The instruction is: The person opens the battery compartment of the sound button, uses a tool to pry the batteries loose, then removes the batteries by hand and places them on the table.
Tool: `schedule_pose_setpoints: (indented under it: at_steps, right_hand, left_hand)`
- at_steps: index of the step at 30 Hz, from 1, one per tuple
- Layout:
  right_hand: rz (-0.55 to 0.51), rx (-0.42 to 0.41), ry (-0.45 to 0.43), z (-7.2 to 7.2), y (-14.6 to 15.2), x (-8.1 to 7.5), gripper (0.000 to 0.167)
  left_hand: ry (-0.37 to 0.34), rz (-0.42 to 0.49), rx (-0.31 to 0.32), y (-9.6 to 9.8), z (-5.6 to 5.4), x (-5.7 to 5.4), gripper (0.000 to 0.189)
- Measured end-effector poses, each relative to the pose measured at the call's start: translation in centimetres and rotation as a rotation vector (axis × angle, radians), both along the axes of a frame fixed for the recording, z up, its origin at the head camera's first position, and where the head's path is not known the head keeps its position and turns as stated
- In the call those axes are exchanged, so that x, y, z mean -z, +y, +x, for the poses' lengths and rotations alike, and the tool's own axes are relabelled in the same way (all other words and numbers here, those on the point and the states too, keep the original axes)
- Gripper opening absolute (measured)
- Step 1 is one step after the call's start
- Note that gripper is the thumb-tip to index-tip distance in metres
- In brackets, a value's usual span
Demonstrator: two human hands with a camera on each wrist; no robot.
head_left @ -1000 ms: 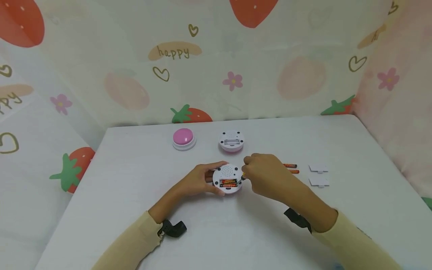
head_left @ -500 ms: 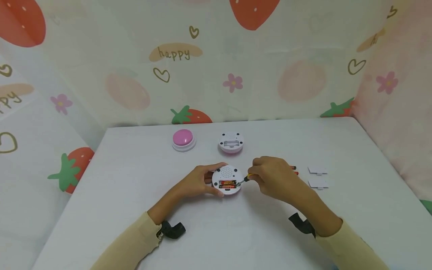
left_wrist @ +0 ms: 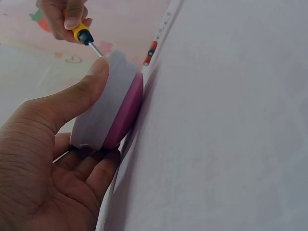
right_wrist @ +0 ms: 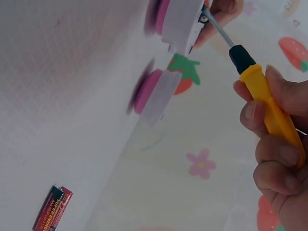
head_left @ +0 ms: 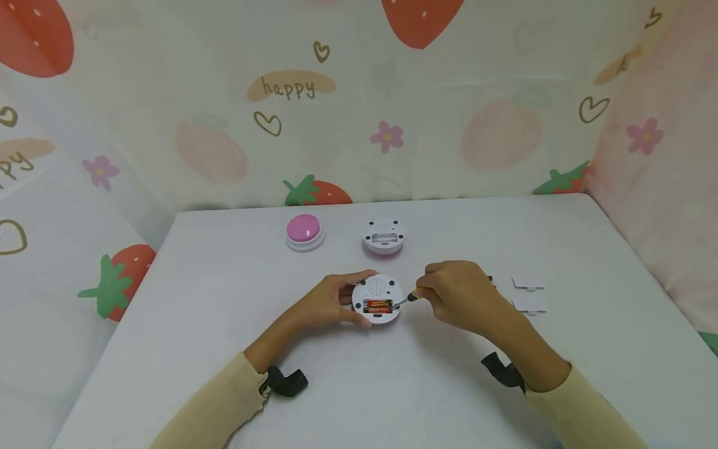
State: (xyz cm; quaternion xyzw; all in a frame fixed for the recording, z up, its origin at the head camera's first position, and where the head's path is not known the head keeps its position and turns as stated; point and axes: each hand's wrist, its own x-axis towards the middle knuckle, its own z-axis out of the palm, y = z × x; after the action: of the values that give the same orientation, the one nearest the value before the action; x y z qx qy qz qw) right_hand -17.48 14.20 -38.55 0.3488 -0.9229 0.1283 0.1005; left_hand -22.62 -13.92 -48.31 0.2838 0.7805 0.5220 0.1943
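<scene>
My left hand (head_left: 325, 302) grips the side of a round white push-button light (head_left: 377, 285), turned pink side down with its battery bay facing up. Two red-orange batteries (head_left: 378, 306) lie in that bay. In the right wrist view, my right hand (right_wrist: 281, 144) has its fingers wrapped round a screwdriver with a yellow handle (right_wrist: 272, 110) and black collar. The screwdriver's metal shaft (right_wrist: 220, 29) reaches to the right end of the bay. In the left wrist view, the thumb lies along the white base (left_wrist: 108, 94) and the fingers are under the pink dome (left_wrist: 126, 115).
Behind stands a second upturned unit (head_left: 384, 237) with a vacant bay. To its left is an upright one with a pink dome (head_left: 303, 229). Two white battery covers (head_left: 528, 304) lie at the right. Loose batteries (right_wrist: 52, 209) lie near my right hand, mostly hidden in the head view.
My right hand has drawn back to the right with the screwdriver, uncovering more of its shaft, whose tip stays at the bay's right end. The left hand and its unit have hardly moved.
</scene>
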Motion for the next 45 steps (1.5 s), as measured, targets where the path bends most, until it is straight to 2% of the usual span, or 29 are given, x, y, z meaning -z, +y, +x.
schedule_pose_setpoints:
  at_steps: [14,24,39,45]
  right_hand:
    - [0.025,0.040,0.002,0.2,-0.2,0.0,0.006]
    - [0.000,-0.005,-0.018,-0.3,0.5,0.0,0.002]
    - [0.038,-0.041,0.099,0.6,0.2,-0.8,0.010]
    - [0.073,-0.033,0.112,0.7,0.1,-0.9,0.008]
  left_hand:
    - [-0.033,0.017,-0.004,0.0,0.0,-0.1,0.093]
    - [-0.052,0.043,-0.008,0.1,0.0,-0.2,0.091]
    - [-0.050,0.019,-0.017,-0.1,0.1,-0.2,0.090]
    - [-0.053,0.023,-0.011,0.0,0.1,-0.2,0.090]
